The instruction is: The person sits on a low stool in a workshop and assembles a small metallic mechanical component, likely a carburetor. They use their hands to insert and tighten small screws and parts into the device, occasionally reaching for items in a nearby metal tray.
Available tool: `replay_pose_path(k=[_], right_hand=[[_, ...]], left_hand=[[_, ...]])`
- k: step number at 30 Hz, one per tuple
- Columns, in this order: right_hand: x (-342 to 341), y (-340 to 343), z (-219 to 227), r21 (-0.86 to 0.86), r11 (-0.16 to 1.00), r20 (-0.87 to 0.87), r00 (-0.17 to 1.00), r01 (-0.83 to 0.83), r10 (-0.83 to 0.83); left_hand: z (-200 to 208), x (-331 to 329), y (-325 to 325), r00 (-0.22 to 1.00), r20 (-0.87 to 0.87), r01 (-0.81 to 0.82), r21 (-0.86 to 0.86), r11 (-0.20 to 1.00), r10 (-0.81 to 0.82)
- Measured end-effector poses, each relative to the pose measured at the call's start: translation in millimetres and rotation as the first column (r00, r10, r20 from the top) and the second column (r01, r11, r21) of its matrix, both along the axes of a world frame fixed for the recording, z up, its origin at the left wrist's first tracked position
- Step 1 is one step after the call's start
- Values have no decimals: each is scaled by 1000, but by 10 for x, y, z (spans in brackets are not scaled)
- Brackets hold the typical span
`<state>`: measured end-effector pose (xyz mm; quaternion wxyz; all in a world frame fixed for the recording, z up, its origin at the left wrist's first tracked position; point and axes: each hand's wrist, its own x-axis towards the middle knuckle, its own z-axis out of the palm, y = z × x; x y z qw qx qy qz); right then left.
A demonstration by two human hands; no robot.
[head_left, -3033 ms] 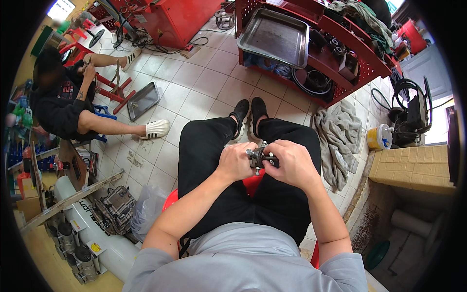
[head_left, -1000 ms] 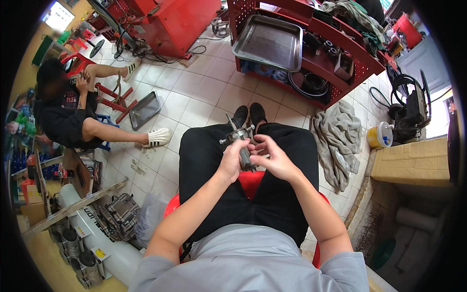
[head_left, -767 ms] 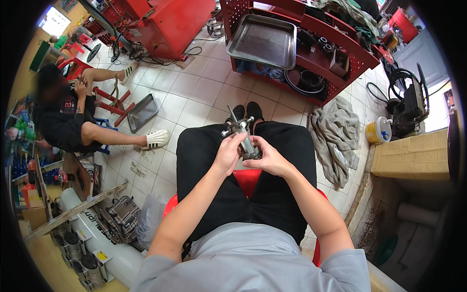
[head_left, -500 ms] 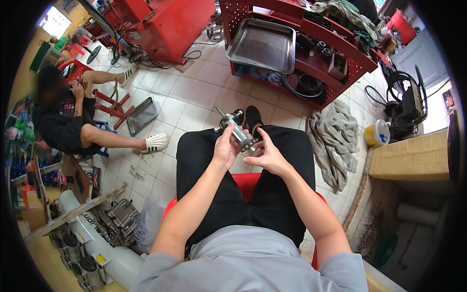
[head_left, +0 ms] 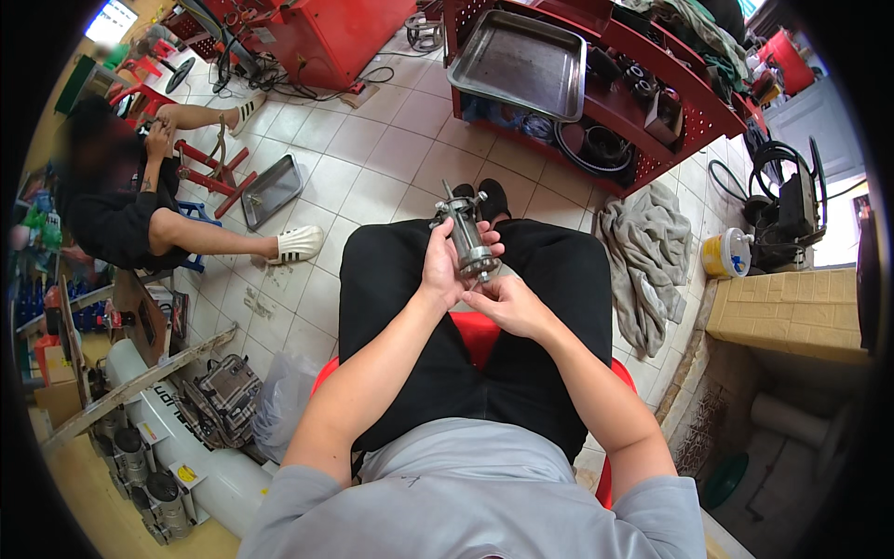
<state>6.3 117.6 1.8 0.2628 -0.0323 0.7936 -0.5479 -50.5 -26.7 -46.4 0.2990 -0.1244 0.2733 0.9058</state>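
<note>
Metal cylinder (head_left: 470,240) out over the lap, just above the gap between the black-trousered knees (head_left: 391,298), held in the left hand (head_left: 445,265). Lies lengthwise along the palm, tilted a little, with thumb at one side and fingertips showing round the other. Has a thin rod pointing away at the far end, small screws sticking out sideways beside it, and a round flange with a stubby tip at the near end.

Right hand (head_left: 510,303) just below that near end, fingers bent and drawn narrow, close beside the heel of the left palm. Cannot tell whether touching the stubby tip or pinching anything small.

Beneath the thighs, a red seat (head_left: 480,337); past the knees, dark shoes (head_left: 494,196) on the pale tiled floor (head_left: 372,172). To the right, a crumpled grey cloth (head_left: 643,256) on the tiles, near a white-and-yellow bucket (head_left: 726,256). Ahead, a red cart (head_left: 684,140) with a wide metal tray (head_left: 520,65) at its left part.

Off to the left, a seated person (head_left: 112,205) in dark clothing, with a smaller tray (head_left: 273,191) on the floor nearby. Closer in, a clear plastic bag (head_left: 282,410) beside a white tank (head_left: 219,489).
</note>
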Motion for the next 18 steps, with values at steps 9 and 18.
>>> replay_pose_path(k=[9,18], right_hand=[[74,65,-339,-40,988,46,988,-146,148],[-50,294,-22,153,926,-330,901,346,-282]], left_hand=[[-14,30,55,923,-315,266,99,959,-224],[177,183,31,687,-631,-401,-742,537,-360]])
